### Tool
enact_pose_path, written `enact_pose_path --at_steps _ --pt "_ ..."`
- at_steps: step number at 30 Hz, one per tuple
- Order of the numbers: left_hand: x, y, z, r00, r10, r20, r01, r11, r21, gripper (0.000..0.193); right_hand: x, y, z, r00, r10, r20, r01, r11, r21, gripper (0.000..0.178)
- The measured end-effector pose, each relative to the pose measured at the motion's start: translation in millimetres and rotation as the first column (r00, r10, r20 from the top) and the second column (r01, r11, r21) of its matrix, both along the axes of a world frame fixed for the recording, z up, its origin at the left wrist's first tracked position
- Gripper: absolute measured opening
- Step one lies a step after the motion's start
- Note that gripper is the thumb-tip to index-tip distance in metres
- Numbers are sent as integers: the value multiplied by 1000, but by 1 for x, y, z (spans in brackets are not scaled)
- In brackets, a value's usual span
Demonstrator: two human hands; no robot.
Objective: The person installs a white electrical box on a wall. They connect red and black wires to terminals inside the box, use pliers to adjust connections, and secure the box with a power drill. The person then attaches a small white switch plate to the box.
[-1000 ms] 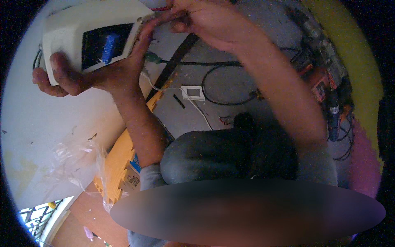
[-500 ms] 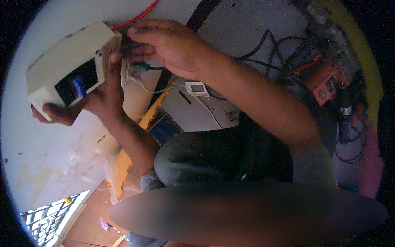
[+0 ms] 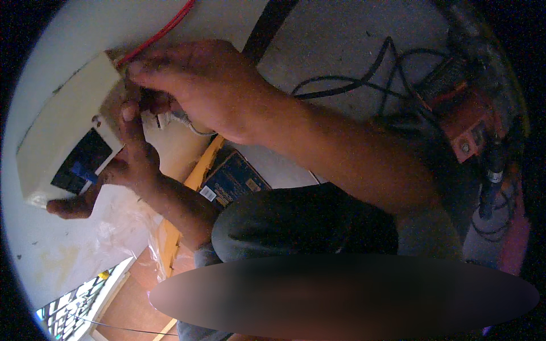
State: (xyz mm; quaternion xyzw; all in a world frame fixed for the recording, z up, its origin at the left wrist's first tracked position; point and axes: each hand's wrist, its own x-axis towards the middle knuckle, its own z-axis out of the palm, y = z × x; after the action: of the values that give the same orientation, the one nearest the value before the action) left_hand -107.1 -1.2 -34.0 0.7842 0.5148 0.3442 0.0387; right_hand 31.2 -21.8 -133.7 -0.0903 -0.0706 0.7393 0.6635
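Observation:
A cream-white box-shaped casing (image 3: 71, 122) with a dark window rests against the pale wall at the left. Some blue part shows inside the window. My left hand (image 3: 131, 167) grips the casing from its lower side, thumb along the near edge and fingers around the bottom corner. Red wires (image 3: 165, 34) run down from above to the casing's upper right corner. There my right hand (image 3: 210, 94) has its fingers bent together, close to where the wires meet the casing. What those fingertips hold is hidden.
Black cable (image 3: 341, 85) loops across the grey surface to the right, near a red tool or box (image 3: 466, 125). A dark blue printed carton (image 3: 233, 176) lies beside my knee, next to a yellow-orange strip (image 3: 168, 244). Clear plastic wrap (image 3: 122, 227) hangs below the casing.
The casing and both hands have shifted left and down in the picture. My right fingers are more bent in at the wires. More of the blue carton shows.

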Motion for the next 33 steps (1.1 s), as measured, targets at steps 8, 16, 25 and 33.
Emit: enact_pose_path --at_steps 8,16,25,33 --pt "-7 -5 8 964 177 201 -141 974 -179 76 3 -13 13 945 -229 232 226 973 40 29" --pt "-19 6 13 999 -1 -53 -10 978 -209 76 17 -1 -12 853 -159 498 137 987 79 28" --pt "-3 29 22 982 -147 121 178 937 -302 96 245 -170 -23 -425 5 905 44 999 15 29" --pt "1 34 15 972 -234 -30 227 963 -145 111 304 -396 -49 -796 431 425 380 902 -203 47"
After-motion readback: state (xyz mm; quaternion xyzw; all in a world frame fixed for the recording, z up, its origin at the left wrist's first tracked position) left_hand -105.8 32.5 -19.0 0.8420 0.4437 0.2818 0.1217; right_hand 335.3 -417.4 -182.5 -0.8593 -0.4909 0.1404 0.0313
